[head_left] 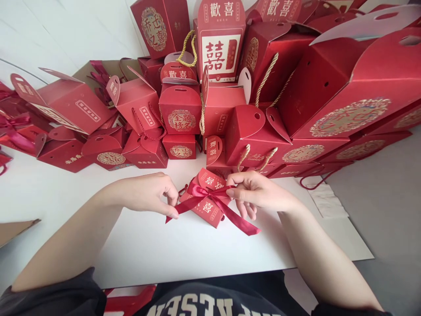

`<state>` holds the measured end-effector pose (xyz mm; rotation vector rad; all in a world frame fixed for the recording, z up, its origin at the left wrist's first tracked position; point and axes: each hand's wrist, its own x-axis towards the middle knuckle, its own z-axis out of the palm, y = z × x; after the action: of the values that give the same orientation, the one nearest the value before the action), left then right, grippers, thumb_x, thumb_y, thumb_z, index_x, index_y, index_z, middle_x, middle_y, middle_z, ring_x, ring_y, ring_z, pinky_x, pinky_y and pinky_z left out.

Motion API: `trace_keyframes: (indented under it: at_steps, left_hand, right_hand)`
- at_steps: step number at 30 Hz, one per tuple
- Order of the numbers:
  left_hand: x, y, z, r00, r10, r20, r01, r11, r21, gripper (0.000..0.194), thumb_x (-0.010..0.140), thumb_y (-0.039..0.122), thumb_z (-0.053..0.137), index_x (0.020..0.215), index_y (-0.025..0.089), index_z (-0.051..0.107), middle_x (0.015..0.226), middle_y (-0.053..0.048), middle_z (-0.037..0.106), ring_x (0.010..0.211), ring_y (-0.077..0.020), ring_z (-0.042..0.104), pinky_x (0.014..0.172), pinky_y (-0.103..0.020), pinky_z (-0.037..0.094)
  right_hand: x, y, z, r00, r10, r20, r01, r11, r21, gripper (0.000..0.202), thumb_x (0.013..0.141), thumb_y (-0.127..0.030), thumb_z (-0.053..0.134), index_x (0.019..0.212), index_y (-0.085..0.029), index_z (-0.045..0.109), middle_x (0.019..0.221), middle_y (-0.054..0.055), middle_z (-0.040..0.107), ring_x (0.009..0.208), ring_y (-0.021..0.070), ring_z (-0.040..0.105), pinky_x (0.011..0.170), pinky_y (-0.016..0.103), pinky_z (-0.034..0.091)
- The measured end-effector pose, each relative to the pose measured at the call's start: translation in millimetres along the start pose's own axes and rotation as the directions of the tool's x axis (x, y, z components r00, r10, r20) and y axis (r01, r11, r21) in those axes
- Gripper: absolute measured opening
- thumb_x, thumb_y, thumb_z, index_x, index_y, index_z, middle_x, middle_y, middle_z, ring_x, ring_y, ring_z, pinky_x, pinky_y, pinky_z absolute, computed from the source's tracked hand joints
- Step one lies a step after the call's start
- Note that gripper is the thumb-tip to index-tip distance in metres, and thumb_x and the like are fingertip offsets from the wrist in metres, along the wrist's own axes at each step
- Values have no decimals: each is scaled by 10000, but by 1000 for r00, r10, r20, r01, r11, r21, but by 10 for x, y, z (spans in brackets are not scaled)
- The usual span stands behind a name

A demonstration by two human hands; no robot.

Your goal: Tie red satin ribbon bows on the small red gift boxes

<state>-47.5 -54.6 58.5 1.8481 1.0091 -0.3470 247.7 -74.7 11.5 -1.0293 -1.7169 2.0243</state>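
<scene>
A small red gift box (208, 212) with white lettering stands on the white table in front of me, a dark red satin ribbon (235, 218) tied in a bow on its top. On the left, my left hand (153, 193) pinches one ribbon tail near its tip, between thumb and fingers. The thumb and forefinger of my right hand (258, 191) are closed on the bow's right loop, while its other fingers curl loosely below. The second tail hangs free toward the lower right. Dark red cord shows at the box's sides.
Red gift boxes (179, 107) are stacked along the back, some with gold rope handles (267, 79). White tissues (327, 199) lie at the right. A cardboard edge (16, 230) juts in at the left. The white table's (184, 259) front edge is close to my body.
</scene>
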Motion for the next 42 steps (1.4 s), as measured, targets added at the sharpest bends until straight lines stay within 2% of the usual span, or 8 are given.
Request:
trace_keyframes:
  at_steps: [2, 5, 9, 13, 21, 27, 34, 42]
  left_hand:
    - [-11, 31, 0, 997, -4, -73, 6, 1000, 14, 258, 759, 450, 715, 688, 202, 699, 666, 0, 636, 558, -116, 514, 491, -224, 322]
    - [1, 75, 6, 953, 11, -304, -7, 1000, 16, 387, 714, 491, 762, 962, 221, 639, 744, 25, 586, 648, -122, 534, 552, -208, 383]
    - [86, 121, 56, 865, 200, -461, -228, 974, -5, 378, 827, 438, 681, 1135, 233, 603, 727, 40, 514, 649, -102, 490, 610, -211, 415]
    - [174, 122, 114, 844, 304, -442, -341, 940, -5, 220, 873, 397, 642, 905, 181, 663, 700, 12, 574, 593, -89, 476, 547, -213, 376]
    - [228, 71, 92, 897, 307, -318, -338, 940, -48, 323, 888, 369, 620, 659, 156, 543, 569, 44, 459, 496, -57, 349, 467, -205, 282]
    - [330, -44, 69, 890, 357, -285, -418, 888, -193, 330, 938, 336, 542, 667, 156, 491, 625, 27, 492, 545, -66, 452, 520, -185, 364]
    - [522, -308, 131, 858, 429, -282, -512, 758, -404, 397, 905, 439, 599, 652, 164, 464, 521, 42, 466, 460, -64, 413, 453, -184, 326]
    - [551, -319, 112, 851, 455, -262, -525, 726, -445, 456, 863, 509, 635, 615, 160, 478, 541, 34, 448, 453, -62, 390, 420, -185, 328]
  right_hand:
    - [1, 1, 1, 1000, -3, 2, 3, 1000, 19, 302, 946, -444, 571, 790, -196, 496, 526, -23, 689, 324, 89, 559, 348, 157, 429]
    - [-7, -8, 26, 1000, -17, -17, 17, 999, 43, 343, 915, -516, 596, 814, -199, 515, 533, -24, 687, 310, 85, 531, 322, 161, 403]
    - [-18, -34, 112, 981, -123, -148, 120, 992, -25, 374, 905, -510, 615, 747, -182, 534, 561, -28, 649, 349, 55, 508, 344, 154, 377]
    - [-18, -42, 172, 960, -182, -211, 159, 980, -118, 385, 926, -485, 596, 708, -175, 532, 565, -42, 595, 390, 46, 515, 399, 157, 397]
    - [5, -9, 140, 962, -197, -190, 170, 974, -149, 407, 938, -497, 571, 694, -177, 517, 584, -34, 591, 440, 64, 555, 446, 171, 432]
    - [43, 50, 103, 957, -233, -170, 212, 968, -133, 390, 943, -482, 571, 707, -176, 521, 603, -33, 595, 457, 69, 583, 456, 171, 458]
    - [84, 130, 34, 945, -299, -137, 285, 952, -113, 364, 946, -418, 598, 695, -166, 522, 603, -35, 608, 436, 47, 552, 444, 155, 433]
    - [101, 140, -20, 954, -284, -97, 279, 958, -62, 349, 938, -412, 611, 702, -168, 532, 583, -43, 591, 448, 50, 549, 433, 149, 438]
